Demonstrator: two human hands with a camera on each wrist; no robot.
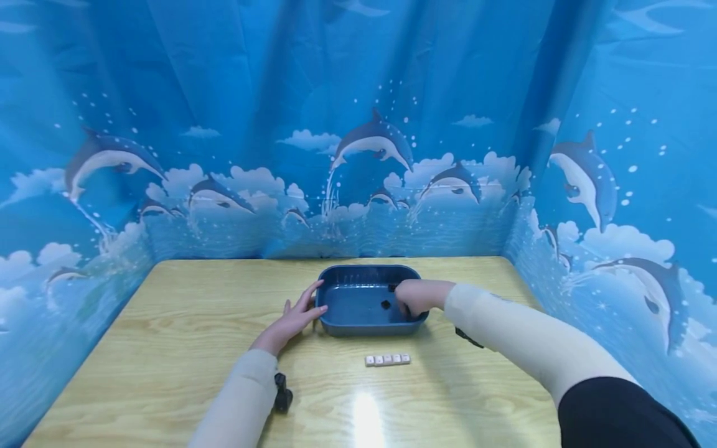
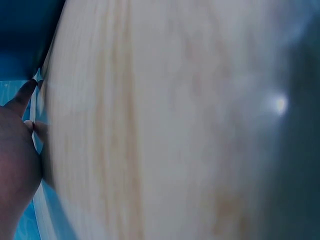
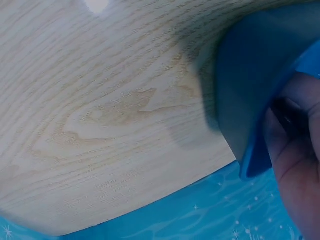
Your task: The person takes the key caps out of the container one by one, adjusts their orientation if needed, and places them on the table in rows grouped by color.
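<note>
A dark blue rectangular tray [image 1: 370, 331] stands on the table, with a small black keycap [image 1: 385, 304] on its floor and another dark piece [image 1: 391, 288] close to the far wall. My left hand [image 1: 294, 323] touches the tray's left rim, its fingers and thumb spread. Down inside the tray's right end is my right hand [image 1: 417, 295], fingers curled. In the right wrist view, thumb and fingers pinch a small black keycap [image 3: 289, 116], largely hidden by them. Several white keycaps [image 1: 388, 359] with faint markings form a straight row in front of the tray.
The light wood table [image 1: 196, 348] reaches back to a blue curtain [image 1: 252, 124] printed with dolphins. Its walls of cloth also stand at the left and right. A bright reflection lies on the tabletop near the front.
</note>
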